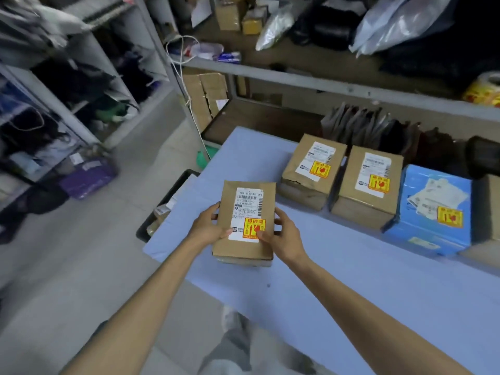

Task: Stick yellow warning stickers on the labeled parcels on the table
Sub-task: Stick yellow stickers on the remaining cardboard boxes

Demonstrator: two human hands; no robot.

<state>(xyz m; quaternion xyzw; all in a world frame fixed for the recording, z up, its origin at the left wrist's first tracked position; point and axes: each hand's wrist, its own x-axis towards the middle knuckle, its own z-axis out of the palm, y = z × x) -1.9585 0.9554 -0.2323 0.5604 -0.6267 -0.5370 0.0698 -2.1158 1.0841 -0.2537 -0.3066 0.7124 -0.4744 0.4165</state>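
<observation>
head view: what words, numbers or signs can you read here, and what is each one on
"100 5150 00 008": top line of the white label on the near brown parcel.
"易碎品": red characters on that parcel's yellow sticker, above red symbols.
Rest of that label: too small to read.
Labels and stickers on the left brown box, middle brown box and blue box: blurred, unreadable.

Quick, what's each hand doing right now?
Left hand: holds the parcel by its left edge.
Right hand: holds the parcel's right edge, thumb on the yellow sticker.
</observation>
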